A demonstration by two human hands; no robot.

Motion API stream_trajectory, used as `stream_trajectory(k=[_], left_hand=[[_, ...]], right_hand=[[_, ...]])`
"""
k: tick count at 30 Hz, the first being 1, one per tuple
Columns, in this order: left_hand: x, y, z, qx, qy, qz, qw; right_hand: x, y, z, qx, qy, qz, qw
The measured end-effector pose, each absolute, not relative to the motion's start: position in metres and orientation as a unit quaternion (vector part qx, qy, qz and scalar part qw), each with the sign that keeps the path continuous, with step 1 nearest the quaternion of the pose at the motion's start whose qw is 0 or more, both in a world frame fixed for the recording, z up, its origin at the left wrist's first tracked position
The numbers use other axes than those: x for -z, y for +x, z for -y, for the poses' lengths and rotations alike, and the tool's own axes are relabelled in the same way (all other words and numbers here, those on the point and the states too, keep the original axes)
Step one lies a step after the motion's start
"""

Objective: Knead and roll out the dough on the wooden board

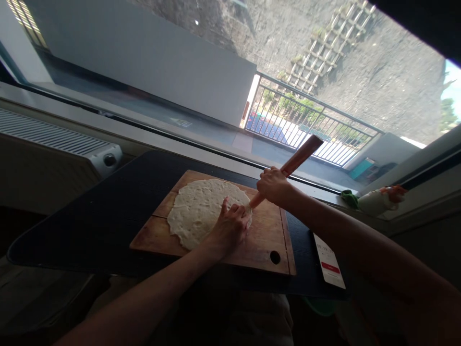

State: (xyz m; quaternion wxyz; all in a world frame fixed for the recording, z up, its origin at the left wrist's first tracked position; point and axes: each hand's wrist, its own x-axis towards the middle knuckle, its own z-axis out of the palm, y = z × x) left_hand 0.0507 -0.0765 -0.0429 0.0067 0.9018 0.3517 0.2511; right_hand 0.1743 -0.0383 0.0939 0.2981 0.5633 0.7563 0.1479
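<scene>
A wide, thin sheet of rolled-out dough (198, 209) with an uneven rim lies on a wooden cutting board (259, 240). My right hand (274, 185) is wrapped around a wooden rolling pin (302, 154), which slants up and away to the right. The pin's lower end meets the dough's right edge. Right beside that end is my left hand (232, 223), its fingers curled over the dough edge and its thumb raised. The left fingertips are partly hidden, but they appear to pinch the dough.
The board rests on a dark table (90, 226) by a large window. A phone (328, 262) with a timer on its screen lies at the table's right side. A radiator (72, 139) stands at the left; a white jug-like item (376, 201) sits on the right sill.
</scene>
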Motion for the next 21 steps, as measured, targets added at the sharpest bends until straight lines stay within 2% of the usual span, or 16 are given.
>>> stream_trajectory(k=[8, 12, 21], left_hand=[[0.05, 0.051, 0.074, -0.258, 0.9, -0.351, 0.026], [0.053, 0.052, 0.072, -0.259, 0.897, -0.357, 0.041], [0.046, 0.026, 0.064, -0.301, 0.865, -0.39, 0.092]], right_hand=[[-0.099, 0.155, 0.006, -0.17, 0.523, -0.767, 0.33], [-0.097, 0.145, -0.015, -0.211, 0.523, -0.762, 0.318], [-0.088, 0.128, -0.05, -0.203, 0.531, -0.768, 0.295]])
